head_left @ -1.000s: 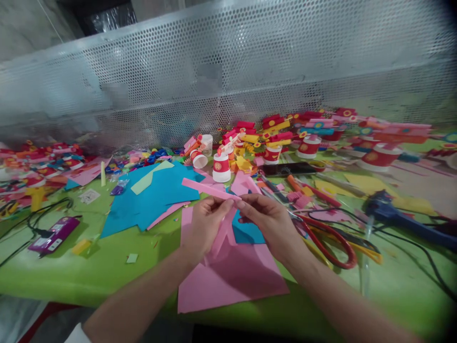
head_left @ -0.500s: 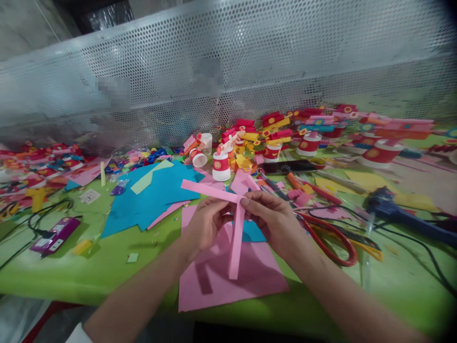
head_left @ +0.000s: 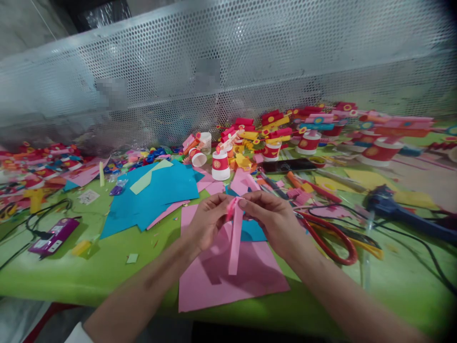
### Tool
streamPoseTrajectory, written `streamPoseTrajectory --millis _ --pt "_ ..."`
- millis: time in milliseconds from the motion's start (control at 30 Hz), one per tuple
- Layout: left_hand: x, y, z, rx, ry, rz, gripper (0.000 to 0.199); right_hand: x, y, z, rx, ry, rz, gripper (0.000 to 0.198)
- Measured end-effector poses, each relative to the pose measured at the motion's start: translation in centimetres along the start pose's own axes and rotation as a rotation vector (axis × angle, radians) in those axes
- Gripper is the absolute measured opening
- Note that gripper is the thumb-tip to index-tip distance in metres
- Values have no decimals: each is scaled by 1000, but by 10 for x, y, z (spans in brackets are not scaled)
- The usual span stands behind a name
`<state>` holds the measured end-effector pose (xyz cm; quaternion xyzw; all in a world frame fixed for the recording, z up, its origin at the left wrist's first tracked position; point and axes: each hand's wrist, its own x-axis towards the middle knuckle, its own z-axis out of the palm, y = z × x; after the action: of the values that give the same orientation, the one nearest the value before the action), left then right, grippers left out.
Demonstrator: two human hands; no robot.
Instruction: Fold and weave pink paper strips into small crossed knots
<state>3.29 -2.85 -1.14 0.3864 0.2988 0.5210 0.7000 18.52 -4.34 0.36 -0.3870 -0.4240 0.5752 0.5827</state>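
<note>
Both hands meet at the top of pink paper strips (head_left: 234, 247), held over a pink paper sheet (head_left: 246, 283). My left hand (head_left: 210, 219) is closed, its thumb and fingers pinching the strips at the joint, where a bright pink fold shows. My right hand (head_left: 266, 209) pinches the same joint from the other side, thumb in front. One strip hangs straight down between the hands. Where the other strip runs is partly hidden by my fingers. A blue paper sheet (head_left: 157, 190) lies to the left, touching neither hand.
Red-handled scissors (head_left: 344, 257) and a blue glue gun (head_left: 396, 209) with its cord lie at right. Behind stand several decorated paper cups (head_left: 220, 166) before a perforated metal panel (head_left: 171, 85). A purple power strip (head_left: 55, 236) is at left on the green table (head_left: 117, 271).
The strip that stuck out to the left has been folded over at the joint and no longer points left. The other strip still hangs down. My hands stay in nearly the same place.
</note>
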Motion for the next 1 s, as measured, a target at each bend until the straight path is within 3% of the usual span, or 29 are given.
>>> streamPoseTrajectory --millis 200,533,767,1000 --pt "-1 5 2 126 -30 56 23 -1 0 0 -4 23 -35 22" --pt "-4 7 0 634 35 363 27 -1 7 -4 -28 6 -108 20" --pt "-6 7 -1 698 72 388 25 0 12 -7 -104 -39 -170 16" --pt "-7 9 -1 721 144 437 24 -4 3 -1 -148 -53 -12 32"
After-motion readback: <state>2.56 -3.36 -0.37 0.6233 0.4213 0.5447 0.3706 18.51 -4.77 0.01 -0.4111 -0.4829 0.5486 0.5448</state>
